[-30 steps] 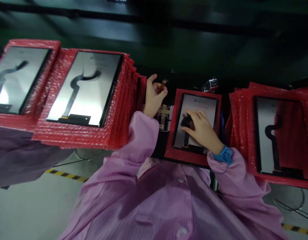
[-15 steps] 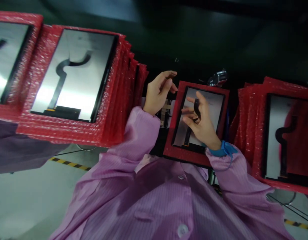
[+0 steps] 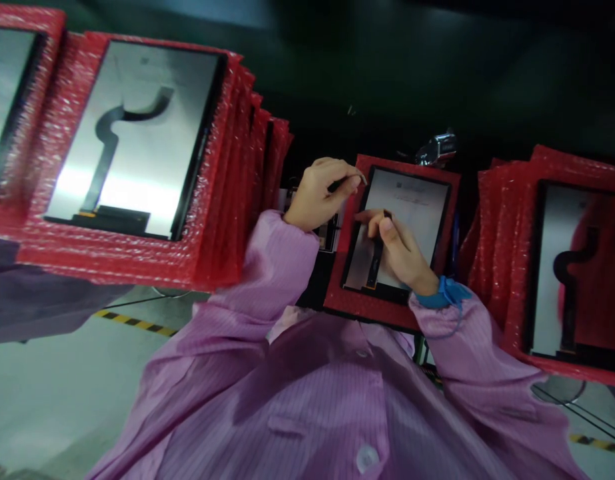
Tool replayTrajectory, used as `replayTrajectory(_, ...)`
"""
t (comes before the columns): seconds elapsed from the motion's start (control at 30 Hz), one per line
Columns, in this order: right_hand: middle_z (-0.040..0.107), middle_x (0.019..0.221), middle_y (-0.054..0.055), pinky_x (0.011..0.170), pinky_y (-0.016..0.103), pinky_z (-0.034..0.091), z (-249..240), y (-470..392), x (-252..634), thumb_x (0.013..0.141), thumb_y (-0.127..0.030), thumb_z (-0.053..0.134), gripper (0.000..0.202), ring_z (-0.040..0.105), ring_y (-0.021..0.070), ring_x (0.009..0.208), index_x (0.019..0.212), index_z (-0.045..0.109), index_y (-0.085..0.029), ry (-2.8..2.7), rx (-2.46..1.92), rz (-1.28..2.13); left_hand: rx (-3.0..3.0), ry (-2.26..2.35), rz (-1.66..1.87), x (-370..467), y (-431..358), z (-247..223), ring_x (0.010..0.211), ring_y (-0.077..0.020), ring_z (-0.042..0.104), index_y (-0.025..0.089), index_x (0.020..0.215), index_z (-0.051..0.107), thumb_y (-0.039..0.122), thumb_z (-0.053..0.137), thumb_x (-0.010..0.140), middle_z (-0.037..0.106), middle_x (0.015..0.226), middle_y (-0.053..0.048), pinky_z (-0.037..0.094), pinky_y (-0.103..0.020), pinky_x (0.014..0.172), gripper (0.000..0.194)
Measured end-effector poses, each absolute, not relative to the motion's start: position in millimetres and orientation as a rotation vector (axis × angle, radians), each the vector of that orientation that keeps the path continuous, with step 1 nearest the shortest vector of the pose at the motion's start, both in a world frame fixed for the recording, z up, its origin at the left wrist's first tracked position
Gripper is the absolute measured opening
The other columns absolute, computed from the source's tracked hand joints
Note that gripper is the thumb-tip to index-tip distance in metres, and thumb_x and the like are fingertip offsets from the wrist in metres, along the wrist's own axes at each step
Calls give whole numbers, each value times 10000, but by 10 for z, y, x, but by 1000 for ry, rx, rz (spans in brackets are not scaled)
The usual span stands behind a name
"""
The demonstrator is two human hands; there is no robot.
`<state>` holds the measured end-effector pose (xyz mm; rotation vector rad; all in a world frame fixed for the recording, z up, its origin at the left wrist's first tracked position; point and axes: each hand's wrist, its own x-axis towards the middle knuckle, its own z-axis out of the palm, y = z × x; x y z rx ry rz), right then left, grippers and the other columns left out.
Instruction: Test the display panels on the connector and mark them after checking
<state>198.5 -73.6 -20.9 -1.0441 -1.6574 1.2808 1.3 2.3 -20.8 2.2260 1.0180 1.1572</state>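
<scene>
A display panel point(image 3: 412, 193) with a silvery back and a dark frame lies on a red foam sheet point(image 3: 372, 313) in front of me. Its black flex cable point(image 3: 374, 263) rises from a dark strip along the near edge. My right hand point(image 3: 404, 257) is over the panel, thumb and fingers closed on the cable's free end, which they partly hide. Just left of the panel's upper corner, my left hand point(image 3: 324, 193) pinches a small thin strip point(image 3: 362, 177) at its fingertips; what it is made of is unclear.
Panels on red bubble-wrap bags are stacked at left point(image 3: 137, 140), with another panel point(image 3: 12, 100) at the far left. A similar stack point(image 3: 557, 267) stands at right. A shiny metal object point(image 3: 437, 148) sits behind the sheet. Dark parts point(image 3: 330, 237) lie beneath my left wrist.
My right hand's fingers, spread around the cable before, have closed on its end and moved slightly down. My left hand has moved right and down towards the panel, still pinching.
</scene>
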Motion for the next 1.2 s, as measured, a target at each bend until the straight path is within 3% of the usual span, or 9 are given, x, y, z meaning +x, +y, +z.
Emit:
replayTrajectory(0.07,628,972,68,984,471,441,-178,-743,1989,1005,-671,193,565,547,228,1004,767,465,-236,-1839,-944,1171,2328,974,1055,4,15,-207,815,-173,646,220,837,626,377,439,1023,684,806,-6,453,-406,975,307)
replayTrajectory(0.13,596,952,73,946,465,421,-159,-741,1996,1028,-609,205,507,504,231,976,768,426,-234,-1994,-897,1088,2397,939,939,-6,2,-199,851,-185,637,220,828,617,346,421,1011,679,819,-5,405,-443,1041,296)
replayTrajectory(0.27,585,986,72,907,423,415,-177,-707,2011,1020,-530,400,401,499,225,985,772,460,-220,-2103,-971,949,2441,913,806,-15,-19,-197,881,-208,619,209,802,623,298,439,975,667,799,-17,374,-473,1041,268)
replayTrajectory(0.57,669,956,44,916,422,431,-290,-643,2029,1015,-404,476,309,582,210,958,779,563,-225,-1904,-1236,607,2482,947,650,-10,-55,-220,857,-211,625,216,775,667,235,486,921,705,785,-25,376,-464,1016,234)
replayTrajectory(0.87,666,974,49,900,403,417,-306,-650,1987,1004,-289,506,215,558,210,962,805,547,-219,-1952,-1194,541,2445,928,619,-10,-91,-195,885,-207,642,227,767,670,217,507,893,696,765,-1,295,-499,1111,206)
replayTrajectory(1.2,663,971,47,904,421,414,-300,-644,1984,1010,-340,481,251,563,222,962,788,528,-231,-1972,-1230,578,2465,914,634,3,-105,-207,865,-206,639,224,740,658,214,508,893,678,735,-1,305,-506,1098,214)
